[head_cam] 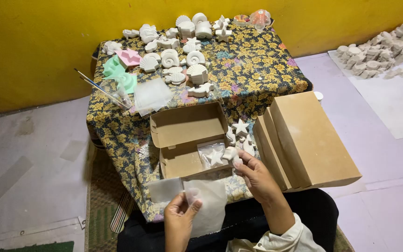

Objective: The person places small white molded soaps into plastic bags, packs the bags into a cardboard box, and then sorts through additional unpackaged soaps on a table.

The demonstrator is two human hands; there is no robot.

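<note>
Landmark: the open cardboard box (187, 140) at the near edge of the counter (257, 70), which is draped in a dark floral cloth.
Left hand (180, 219): nearest the camera, below the box; its grip is closed, thumb and fingers pinching a clear plastic sleeve (208, 205).
Loose sleeve: one more clear sleeve (164, 189) lies just beside that hand, against the box's near wall.
Right hand (257, 177): at the box's near right corner; its grip is closed on a white plaster star (232, 154) held at the box's rim.
Box contents: one bagged white star (214, 156) in the right half; the left half shows bare cardboard. The lid flap stands open on the far side.
Loose stars: a small heap of white stars (241, 133) lies just right of the box; about four show, the exact count is unclear.
Closed boxes: three flat brown boxes (304, 140) lean together farther right of the open box.
Sleeve stack: a pile of clear sleeves (151, 95) lies beyond the box, to its far left.
Brushes: two thin paintbrushes (99, 88) lie left of that pile.
Moulds: one pink (128, 57) and two green moulds (117, 74) sit far left.
Plaster casts (183, 56): many white shells and stars fill the far counter, too many to count surely.
Floor heap: more white casts (378, 51) are piled well to the far right.
</note>
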